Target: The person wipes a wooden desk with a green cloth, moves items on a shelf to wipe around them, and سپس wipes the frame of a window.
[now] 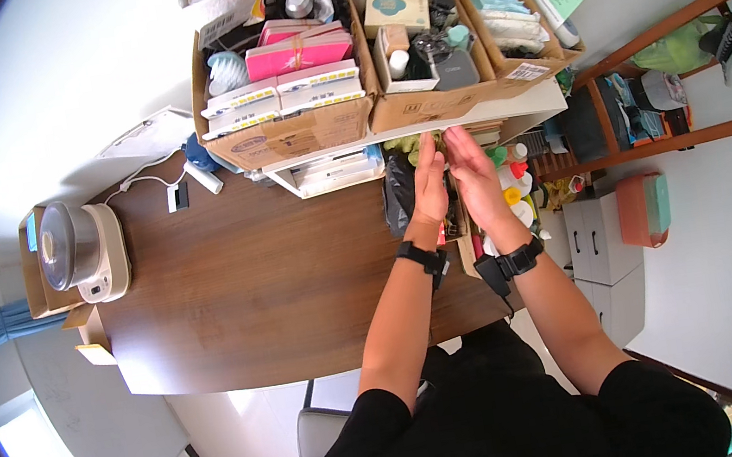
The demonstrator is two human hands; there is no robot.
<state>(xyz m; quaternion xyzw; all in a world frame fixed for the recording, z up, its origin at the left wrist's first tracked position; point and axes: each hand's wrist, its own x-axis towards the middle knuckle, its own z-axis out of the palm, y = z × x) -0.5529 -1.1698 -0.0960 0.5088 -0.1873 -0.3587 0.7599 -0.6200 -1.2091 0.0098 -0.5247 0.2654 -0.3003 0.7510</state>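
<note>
My left hand [429, 184] and my right hand [473, 175] are raised side by side, palms facing, with a narrow gap between the palms. Fingers are straight and nothing shows in either hand. Both wrists wear black straps with small devices. Beneath and beside the hands, near the shelf, are a black plastic bag [399, 192], a yellow-green item [405, 147] and a box of bottles with red and yellow caps [519, 187]. A white shelf [320, 152] stands behind them on the brown wooden table [238, 267].
Cardboard boxes [294, 142] full of goods line the shelf top. A cream kitchen appliance with a clear lid [92, 249] stands at the table's far left, near a white cable. A grey chair [321, 434] is below the front edge; a wooden rack [663, 144] and grey drawers [602, 237] are at right.
</note>
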